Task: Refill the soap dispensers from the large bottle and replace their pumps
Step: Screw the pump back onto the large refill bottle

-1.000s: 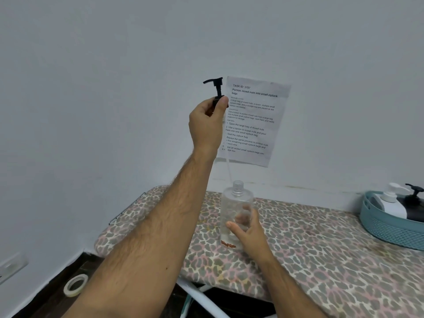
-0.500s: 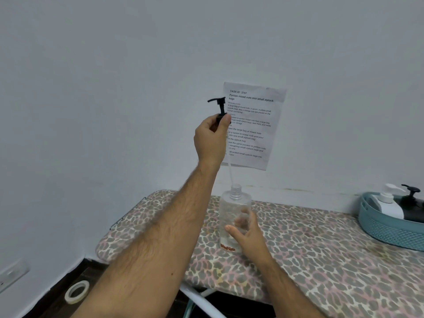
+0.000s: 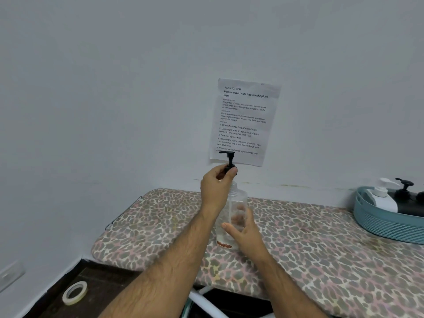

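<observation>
A clear plastic dispenser bottle point(image 3: 238, 203) stands upright on the leopard-print ironing board point(image 3: 309, 244). My right hand point(image 3: 243, 235) grips its lower body from the right. My left hand point(image 3: 215, 187) pinches the collar of a black pump point(image 3: 229, 159) just above the bottle's neck, with the pump's tube down inside the bottle. At the far right a teal basket point(image 3: 385, 226) holds a white pump bottle point(image 3: 382, 198) and a black pump bottle point(image 3: 408, 200).
A printed paper sheet point(image 3: 243, 120) is taped to the white wall behind the bottle. A roll of tape point(image 3: 74, 292) lies on the dark floor at lower left. The board's left end point(image 3: 107, 239) is rounded, with a metal wire edge.
My left hand has lowered the black pump from high above the bottle down to its neck. My right hand has stayed on the bottle.
</observation>
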A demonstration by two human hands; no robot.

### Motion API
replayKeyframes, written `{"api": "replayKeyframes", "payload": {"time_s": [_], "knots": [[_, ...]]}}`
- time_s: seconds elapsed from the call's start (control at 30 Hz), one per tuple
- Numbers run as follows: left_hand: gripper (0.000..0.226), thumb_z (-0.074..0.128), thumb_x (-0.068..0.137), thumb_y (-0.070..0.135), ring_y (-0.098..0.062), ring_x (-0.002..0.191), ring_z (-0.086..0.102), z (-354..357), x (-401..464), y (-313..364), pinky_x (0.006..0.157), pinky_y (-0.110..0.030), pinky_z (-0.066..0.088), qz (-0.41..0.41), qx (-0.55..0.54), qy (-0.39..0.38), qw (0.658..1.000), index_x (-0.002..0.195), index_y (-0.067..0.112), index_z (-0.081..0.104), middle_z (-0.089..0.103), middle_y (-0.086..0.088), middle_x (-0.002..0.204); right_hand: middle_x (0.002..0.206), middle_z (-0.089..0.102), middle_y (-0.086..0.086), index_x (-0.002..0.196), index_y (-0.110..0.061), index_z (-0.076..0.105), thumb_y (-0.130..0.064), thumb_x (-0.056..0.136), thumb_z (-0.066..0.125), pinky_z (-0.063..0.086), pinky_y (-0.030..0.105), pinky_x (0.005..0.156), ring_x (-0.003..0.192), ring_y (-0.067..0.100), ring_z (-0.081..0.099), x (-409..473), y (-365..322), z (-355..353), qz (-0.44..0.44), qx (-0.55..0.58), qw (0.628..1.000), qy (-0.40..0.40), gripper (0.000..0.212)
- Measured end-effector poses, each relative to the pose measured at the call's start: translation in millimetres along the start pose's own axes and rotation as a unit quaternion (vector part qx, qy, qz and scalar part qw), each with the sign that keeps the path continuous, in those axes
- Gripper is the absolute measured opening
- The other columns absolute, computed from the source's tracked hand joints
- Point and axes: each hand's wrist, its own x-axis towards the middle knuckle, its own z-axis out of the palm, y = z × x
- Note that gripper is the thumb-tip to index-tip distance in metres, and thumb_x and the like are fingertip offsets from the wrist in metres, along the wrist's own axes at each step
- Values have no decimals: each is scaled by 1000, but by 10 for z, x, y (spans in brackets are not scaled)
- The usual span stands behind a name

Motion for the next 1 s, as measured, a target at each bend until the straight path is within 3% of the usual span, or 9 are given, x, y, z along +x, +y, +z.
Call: {"api": "replayKeyframes", "payload": {"time_s": [0.23, 0.47, 0.53, 0.6, 0.67, 0.73, 0.8, 0.9, 1.0], "knots": [[9, 70, 90, 25, -1, 84, 68, -43, -158, -156, 75, -12, 50, -18, -6, -22, 1000, 89, 34, 70, 74, 10, 86, 118, 54, -20, 137, -35, 35, -26, 86, 76, 53, 26, 93, 106, -7, 59, -37, -74, -19, 5, 6, 1000, -12, 66], [9, 71, 89, 25, 0, 87, 68, -63, -169, -200, 74, -11, 50, -29, -14, -25, 999, 97, 26, 72, 74, 6, 96, 123, 51, -17, 138, -33, 33, -34, 84, 78, 52, 38, 98, 112, 4, 57, -6, -97, -71, 23, -18, 999, -38, 70], [7, 71, 89, 25, 0, 87, 68, -66, -163, -200, 74, -10, 49, -28, -13, -30, 999, 95, 28, 71, 74, 6, 95, 124, 49, -16, 133, -34, 33, -35, 86, 75, 53, 29, 93, 109, 1, 56, -14, -184, -109, 27, -5, 998, -60, 64], [7, 70, 90, 25, -1, 88, 69, -68, -158, -210, 75, -11, 49, -25, -7, -36, 999, 93, 31, 71, 74, 8, 94, 130, 46, -19, 138, -33, 30, -45, 88, 64, 46, 18, 91, 114, -2, 52, -35, -305, -129, 34, 38, 997, -65, 62], [7, 69, 91, 25, -2, 90, 69, -69, -160, -227, 78, -13, 50, -23, -4, -41, 999, 96, 28, 72, 74, 8, 95, 135, 41, -20, 144, -27, 32, -61, 87, 46, 37, 17, 97, 127, 4, 44, -26, -437, -140, 32, 71, 997, -28, 67], [9, 67, 92, 25, -3, 93, 68, -72, -170, -244, 83, -17, 51, -17, 4, -47, 999, 99, 26, 72, 74, 9, 96, 128, 48, -20, 133, -28, 46, -70, 88, 31, 37, 19, 97, 126, 7, 48, 46, -551, -136, 1, 68, 997, 26, 63], [10, 64, 94, 26, -3, 96, 68, -74, -173, -255, 87, -22, 51, -10, 17, -51, 999, 100, 28, 72, 74, 9, 99, 121, 53, -21, 120, -32, 55, -63, 96, 24, 37, 26, 99, 120, 4, 51, 147, -643, -122, -11, 75, 996, 49, 50], [12, 60, 96, 28, -5, 101, 67, -90, -169, -269, 92, -27, 50, 3, 40, -60, 997, 102, 30, 70, 72, 9, 104, 115, 62, -11, 115, -25, 63, -47, 106, 26, 43, 35, 102, 114, 9, 57, 292, -638, -78, -6, 54, 996, 64, 43], [13, 53, 100, 28, -3, 102, 64, -99, -167, -254, 91, -27, 49, 13, 75, -83, 994, 104, 29, 65, 70, 10, 106, 104, 67, -9, 105, -25, 64, -36, 101, 33, 49, 40, 94, 103, 13, 62, 351, -533, -27, -23, 28, 997, 72, 32]]}}
